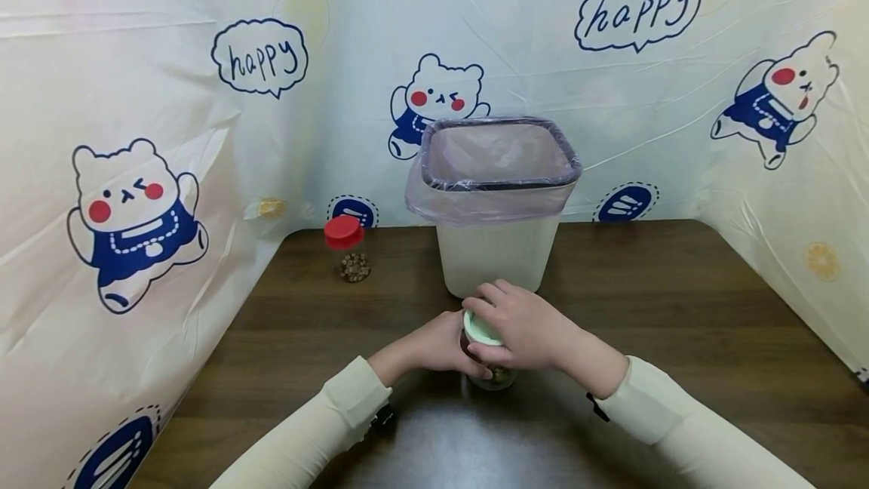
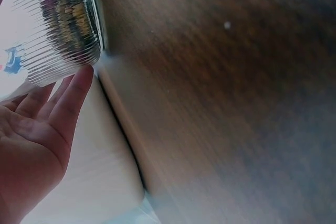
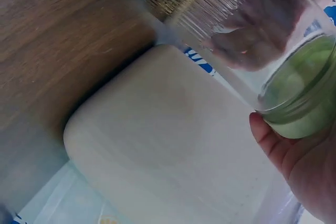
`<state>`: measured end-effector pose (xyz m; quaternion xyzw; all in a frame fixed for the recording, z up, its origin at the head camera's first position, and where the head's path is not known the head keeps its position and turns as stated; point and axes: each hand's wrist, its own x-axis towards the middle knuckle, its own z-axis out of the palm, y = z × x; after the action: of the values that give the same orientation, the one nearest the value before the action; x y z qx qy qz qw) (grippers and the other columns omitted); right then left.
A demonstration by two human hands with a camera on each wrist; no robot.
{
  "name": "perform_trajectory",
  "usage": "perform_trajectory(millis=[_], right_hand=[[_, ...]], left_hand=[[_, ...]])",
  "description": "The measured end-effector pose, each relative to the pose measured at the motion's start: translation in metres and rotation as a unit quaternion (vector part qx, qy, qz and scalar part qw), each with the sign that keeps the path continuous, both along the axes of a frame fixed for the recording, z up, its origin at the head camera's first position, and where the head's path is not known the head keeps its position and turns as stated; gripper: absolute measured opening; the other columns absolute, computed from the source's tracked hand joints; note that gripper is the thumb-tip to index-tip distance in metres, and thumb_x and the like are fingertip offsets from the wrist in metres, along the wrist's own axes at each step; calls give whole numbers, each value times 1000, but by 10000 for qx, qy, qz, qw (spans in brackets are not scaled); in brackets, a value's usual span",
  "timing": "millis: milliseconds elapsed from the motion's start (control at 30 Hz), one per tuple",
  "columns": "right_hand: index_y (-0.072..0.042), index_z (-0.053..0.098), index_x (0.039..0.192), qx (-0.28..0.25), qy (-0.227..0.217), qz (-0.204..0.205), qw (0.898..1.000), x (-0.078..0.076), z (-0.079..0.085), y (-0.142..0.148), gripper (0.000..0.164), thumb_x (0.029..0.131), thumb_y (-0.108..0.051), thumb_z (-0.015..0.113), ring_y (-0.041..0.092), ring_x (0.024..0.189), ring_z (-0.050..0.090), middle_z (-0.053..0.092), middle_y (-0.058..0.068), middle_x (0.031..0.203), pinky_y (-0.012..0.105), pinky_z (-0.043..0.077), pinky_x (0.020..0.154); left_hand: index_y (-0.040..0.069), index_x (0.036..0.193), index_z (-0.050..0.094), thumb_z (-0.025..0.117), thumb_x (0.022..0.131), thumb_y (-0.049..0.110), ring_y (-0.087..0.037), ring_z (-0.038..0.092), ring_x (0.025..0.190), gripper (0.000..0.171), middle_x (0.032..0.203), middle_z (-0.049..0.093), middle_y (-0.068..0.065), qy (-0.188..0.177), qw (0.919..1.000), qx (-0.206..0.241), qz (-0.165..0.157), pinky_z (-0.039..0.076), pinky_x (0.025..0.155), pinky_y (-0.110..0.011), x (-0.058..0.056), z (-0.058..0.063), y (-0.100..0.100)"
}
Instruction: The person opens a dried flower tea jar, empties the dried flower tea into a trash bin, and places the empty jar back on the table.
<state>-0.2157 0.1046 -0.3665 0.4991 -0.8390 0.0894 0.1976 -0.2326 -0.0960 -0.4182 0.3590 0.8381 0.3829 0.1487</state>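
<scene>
A clear ribbed jar (image 1: 501, 379) with a light green lid (image 1: 480, 329) stands on the table in front of the bin. My left hand (image 1: 444, 343) holds the jar from the left side, fingers behind it and thumb in front. From above, my right hand (image 1: 526, 328) grips the lid with its fingers and thumb at the rim. Dark and yellowish dried pieces (image 2: 68, 19) lie in the bottom of the jar in the left wrist view. The right wrist view has the lid (image 3: 307, 121) seated on the jar's mouth, with the upper part of the jar bare of contents.
Just behind the hands is a white bin (image 1: 498, 247) lined with a thin purple bag (image 1: 424, 198). Further left, a jar with a red lid (image 1: 344, 231) holds small brown pieces (image 1: 354, 268). A printed curtain (image 1: 326, 119) encloses the dark wooden table (image 1: 652, 293).
</scene>
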Motion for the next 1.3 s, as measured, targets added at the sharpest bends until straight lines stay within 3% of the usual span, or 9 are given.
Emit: perform_trajectory(millis=[167,400,500,700,833,1067,1300], right_hand=[[-10,61,121,72,-20,-230,9997,6,2,-2,47,90,-45,61,23,93,54,57,5,111,37,49,78],[-4,60,123,268,153,-1057,9939,25,7,-12,53,91,-46,62,31,96,59,59,12,114,44,51,79],[-2,61,117,425,378,-1475,9874,31,9,-18,56,90,-50,62,31,87,60,59,14,106,42,53,74],[0,61,100,664,876,-2229,9686,37,11,-29,61,85,-60,62,26,59,50,54,11,80,35,47,49],[0,60,95,815,961,-2608,9571,39,13,-34,63,85,-63,61,25,56,49,52,11,75,34,45,44],[-2,57,91,1058,312,-2831,9527,40,18,-37,58,87,-59,59,25,59,47,47,10,73,35,46,42],[-3,57,98,1246,-352,-2606,9567,34,23,-34,54,89,-57,56,25,65,50,49,9,79,37,48,48]], left_hand=[[20,127,48,85,72,37,-6,59,94,68,111,59,11,-44,10000,-29,42,49,81,-25,0,-2,0],[21,134,44,84,74,39,-5,58,98,74,117,57,11,41,10000,-65,-41,49,83,-25,-1,-2,-1],[22,133,44,83,75,38,-4,59,98,72,117,58,12,32,10000,-52,-55,49,83,-25,-1,-1,-1],[23,129,45,83,77,35,-3,60,95,65,113,59,13,4,9999,17,-141,50,81,-24,-1,-2,-1],[22,128,46,83,77,32,-3,60,93,63,111,59,12,68,9997,57,-212,50,80,-23,-1,-2,-1],[21,127,47,84,75,32,-3,60,91,65,109,60,12,115,9998,14,-130,50,78,-23,-1,-1,0],[23,128,46,84,75,34,-4,61,93,67,111,60,14,-51,9999,19,-93,50,79,-25,0,0,0]])
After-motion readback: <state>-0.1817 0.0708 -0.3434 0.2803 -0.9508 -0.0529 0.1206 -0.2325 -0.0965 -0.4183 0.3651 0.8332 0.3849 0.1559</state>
